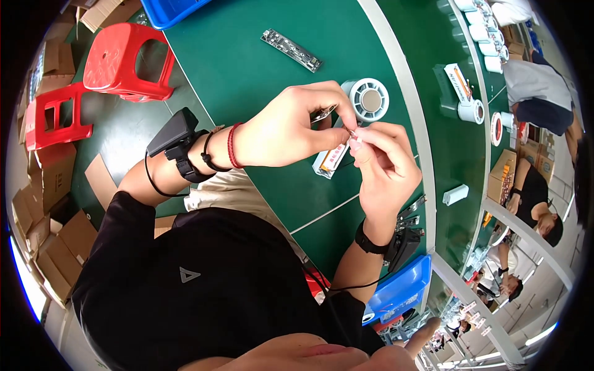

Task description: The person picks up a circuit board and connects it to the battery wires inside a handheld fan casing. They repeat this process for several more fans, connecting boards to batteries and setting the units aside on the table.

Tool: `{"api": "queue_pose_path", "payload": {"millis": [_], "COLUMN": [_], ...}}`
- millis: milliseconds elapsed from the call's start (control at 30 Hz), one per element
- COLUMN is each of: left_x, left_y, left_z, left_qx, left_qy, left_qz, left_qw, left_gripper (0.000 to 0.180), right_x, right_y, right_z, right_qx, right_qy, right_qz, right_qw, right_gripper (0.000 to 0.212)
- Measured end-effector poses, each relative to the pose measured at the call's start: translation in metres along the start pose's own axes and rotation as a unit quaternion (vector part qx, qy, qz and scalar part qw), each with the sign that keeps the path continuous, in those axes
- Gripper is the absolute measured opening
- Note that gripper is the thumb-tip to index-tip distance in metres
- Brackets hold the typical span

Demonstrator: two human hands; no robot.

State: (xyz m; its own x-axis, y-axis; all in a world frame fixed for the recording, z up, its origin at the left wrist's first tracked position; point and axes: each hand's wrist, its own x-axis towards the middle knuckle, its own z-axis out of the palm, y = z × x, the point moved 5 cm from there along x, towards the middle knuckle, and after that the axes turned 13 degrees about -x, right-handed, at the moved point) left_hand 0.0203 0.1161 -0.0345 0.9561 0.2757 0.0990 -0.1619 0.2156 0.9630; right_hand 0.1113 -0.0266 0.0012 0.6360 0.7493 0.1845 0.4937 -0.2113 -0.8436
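Over the green bench, my left hand point(296, 127) and my right hand point(388, 166) meet at the fingertips. Both pinch at a tiny whitish and reddish part point(353, 134), too small to name. Below my left index finger a shiny silvery piece point(323, 114) shows, mostly hidden by that hand. Just beyond the fingers stands a white spool point(370, 99) with a brown core. Under the hands lies a small white box point(330, 161) with an orange side, partly covered. Farther off, a long narrow circuit board point(291, 50) lies flat on the bench point(247, 71).
Blue trays sit at the far left edge point(176, 11) and near right point(402, 284). Red stools point(114, 62) and cardboard boxes point(65, 247) stand at left. Past a metal rail point(405, 74) are another spool point(470, 112), a white block point(455, 195) and people working.
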Motion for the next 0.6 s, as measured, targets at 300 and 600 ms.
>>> {"api": "queue_pose_path", "payload": {"millis": [300,600], "left_x": [-0.002,-0.006], "left_y": [-0.005,-0.009], "left_z": [0.001,0.011], "left_qx": [0.080,0.037], "left_qy": [0.007,0.028], "left_qz": [0.014,0.038], "left_qw": [0.997,0.998], "left_gripper": [0.011,0.017], "right_x": [-0.004,0.000], "right_y": [0.008,0.089], "right_z": [0.011,-0.175], "right_qx": [-0.019,-0.709], "right_qy": [-0.001,0.206], "right_qz": [0.003,0.239], "right_qw": [1.000,0.631], "right_gripper": [0.011,0.040]}}
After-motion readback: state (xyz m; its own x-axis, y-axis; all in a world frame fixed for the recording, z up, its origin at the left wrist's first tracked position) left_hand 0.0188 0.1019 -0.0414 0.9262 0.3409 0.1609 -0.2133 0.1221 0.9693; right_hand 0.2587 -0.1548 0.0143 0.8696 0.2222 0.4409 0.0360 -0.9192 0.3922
